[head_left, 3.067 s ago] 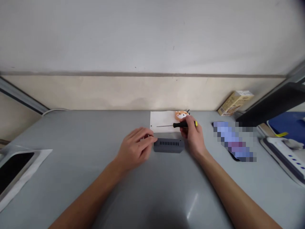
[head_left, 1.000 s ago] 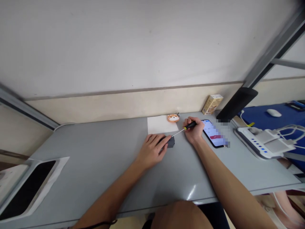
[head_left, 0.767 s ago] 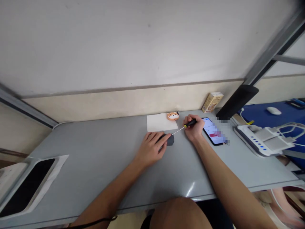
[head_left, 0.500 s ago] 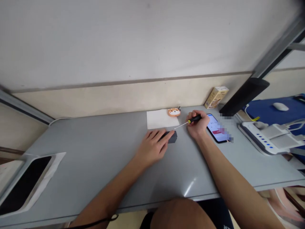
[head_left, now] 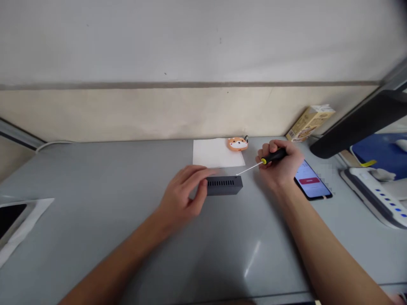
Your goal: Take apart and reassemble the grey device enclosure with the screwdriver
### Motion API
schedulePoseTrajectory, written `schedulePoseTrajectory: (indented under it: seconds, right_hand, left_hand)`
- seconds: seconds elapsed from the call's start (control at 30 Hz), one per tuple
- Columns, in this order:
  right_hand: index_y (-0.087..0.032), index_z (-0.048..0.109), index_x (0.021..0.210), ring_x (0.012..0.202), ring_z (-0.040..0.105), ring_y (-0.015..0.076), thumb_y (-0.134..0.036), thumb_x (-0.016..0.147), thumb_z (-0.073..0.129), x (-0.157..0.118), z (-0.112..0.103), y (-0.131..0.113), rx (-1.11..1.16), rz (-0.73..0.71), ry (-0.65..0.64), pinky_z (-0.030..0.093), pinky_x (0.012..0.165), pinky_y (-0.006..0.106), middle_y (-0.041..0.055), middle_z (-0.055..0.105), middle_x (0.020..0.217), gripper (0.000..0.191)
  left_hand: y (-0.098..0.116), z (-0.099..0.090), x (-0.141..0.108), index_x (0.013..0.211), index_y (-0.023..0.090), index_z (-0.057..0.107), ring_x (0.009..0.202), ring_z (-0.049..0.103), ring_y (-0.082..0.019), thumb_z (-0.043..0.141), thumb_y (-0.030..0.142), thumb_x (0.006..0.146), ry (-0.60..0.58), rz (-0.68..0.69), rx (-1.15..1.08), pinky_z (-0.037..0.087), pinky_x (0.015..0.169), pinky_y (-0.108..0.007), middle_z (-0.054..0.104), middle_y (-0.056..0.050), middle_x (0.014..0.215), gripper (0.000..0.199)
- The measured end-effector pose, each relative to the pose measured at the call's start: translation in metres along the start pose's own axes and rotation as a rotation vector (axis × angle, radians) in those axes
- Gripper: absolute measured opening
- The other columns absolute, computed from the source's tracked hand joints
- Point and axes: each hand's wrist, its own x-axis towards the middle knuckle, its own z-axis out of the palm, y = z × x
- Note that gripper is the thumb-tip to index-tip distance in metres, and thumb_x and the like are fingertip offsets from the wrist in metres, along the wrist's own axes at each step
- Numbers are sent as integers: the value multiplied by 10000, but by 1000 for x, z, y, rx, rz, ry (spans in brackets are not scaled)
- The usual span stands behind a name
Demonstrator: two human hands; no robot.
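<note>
A dark grey slotted box (head_left: 225, 186) lies on the grey desk (head_left: 104, 186). My left hand (head_left: 186, 190) grips its left end between thumb and fingers, hiding that end. In my right hand (head_left: 280, 165) is a screwdriver (head_left: 274, 156) with a black handle and yellow collar, the fingers wrapped round the handle. Its thin shaft points left and down, the tip at the box's top right corner, beside a small dark hole; whether it touches cannot be told.
Behind the box lie white paper (head_left: 211, 153) and an orange animal-face case (head_left: 238, 144). On the right are a phone (head_left: 313, 182), a carton (head_left: 310, 123), a black cylinder (head_left: 359, 125) and a power strip (head_left: 375, 195). A tablet (head_left: 12, 216) lies far left.
The view has moved closer and turned. My left hand has slid to the box's left end, uncovering its slotted top. The screwdriver tip is now at the box's right corner.
</note>
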Motion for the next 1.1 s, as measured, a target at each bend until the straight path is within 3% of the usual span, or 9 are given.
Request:
schedulePoseTrajectory:
  seconds: [0.2,0.43,0.93,1.0,1.1]
  right_hand:
    - [-226,343,576,413,247,94,-267,754,540,-3,4,-6,-20,-30,9,141,364,277,-48,231,510,269]
    - [-232,367,581,409,241,97,-251,742,526,-3,1,-13,-48,-45,-7,146,365,284,-50,250,493,227]
    - [-235,360,583,414,293,96,-225,672,538,6,-11,-12,6,-40,117,146,346,298,-36,308,532,199]
    - [-230,363,591,417,283,90,-213,667,538,7,-11,-12,20,-55,118,139,346,290,-38,326,545,192]
    - [-225,371,592,427,271,84,-203,676,534,7,-11,-14,14,-62,107,127,350,281,-43,329,559,185]
  left_hand:
    - [-9,-4,5,979,245,688,851,643,-160,543,161,968,13,-225,-260,530,763,-290,683,-10,946,168]
    - [-15,0,4,986,232,707,837,638,-153,588,229,963,18,-326,-403,544,761,-278,686,-16,932,121]
    - [-10,7,3,928,208,693,780,609,-137,523,244,997,-38,-345,-380,503,719,-273,686,-20,906,188]
    - [-13,2,6,943,211,701,799,618,-142,538,247,999,-28,-337,-366,507,743,-284,692,-21,917,176]
    - [-22,-19,13,987,231,722,796,620,-154,553,274,1014,43,-310,-333,514,750,-306,689,-17,901,176]
